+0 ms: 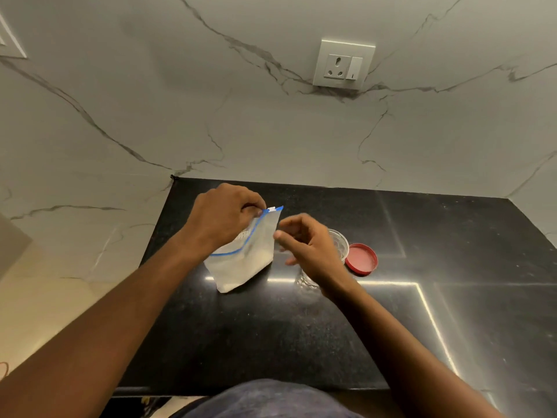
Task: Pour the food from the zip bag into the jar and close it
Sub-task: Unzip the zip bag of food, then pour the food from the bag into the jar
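Black speckled stone forms the countertop (271, 327), with white veined marble wall (211, 116) behind it and to the left.

Head view, single frame. A zip bag (250, 260), clear plastic with a blue zip track, stands near the middle of the countertop, its base on the stone and its top tilted toward the right. Pale food fills the lower part of the bag. A small white slider (272, 209) sits at the far right end of the blue track.

The left hand (224, 217) comes in from the left over the top of the bag; its thumb and fingers are pinched together on the bag's upper edge just beside the slider. The right hand (307, 247) hovers just right of the bag, fingers loosely curled and apart, gripping nothing; the thumb tip is close to the bag's right edge, contact uncertain because of motion blur.

A clear jar (340, 244) stands upright behind the right hand, mostly hidden by it; only part of its open rim and a strip of its wall show. Contents of the jar cannot be read. A red lid (361, 260) lies flat on the countertop just right of the jar, inner side apparently up, near or touching the jar.

A white wall socket with switch (343, 64) is mounted on the marble above.
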